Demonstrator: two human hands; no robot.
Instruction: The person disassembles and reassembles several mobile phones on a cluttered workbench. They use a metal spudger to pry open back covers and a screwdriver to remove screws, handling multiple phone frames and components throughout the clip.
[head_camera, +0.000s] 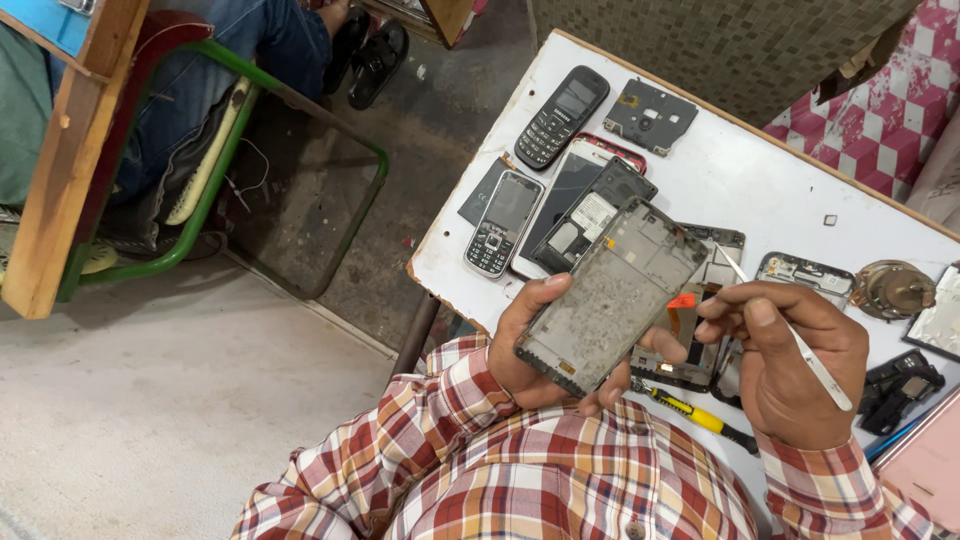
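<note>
Our left hand (535, 350) fingers wrap the dusty grey stripped phone frame (612, 295) (already gutted) above the white counter (730, 185), while our right hand (790, 355) fingers pinch slim white tweezers (800, 345) beside it.

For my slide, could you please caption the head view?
Left hand holds a phone frame; right hand holds a white tool over the table.

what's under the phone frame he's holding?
Under the phone frame held in the left hand: an opened phone body with an orange part on the white table. The frame covers the rest.
</note>
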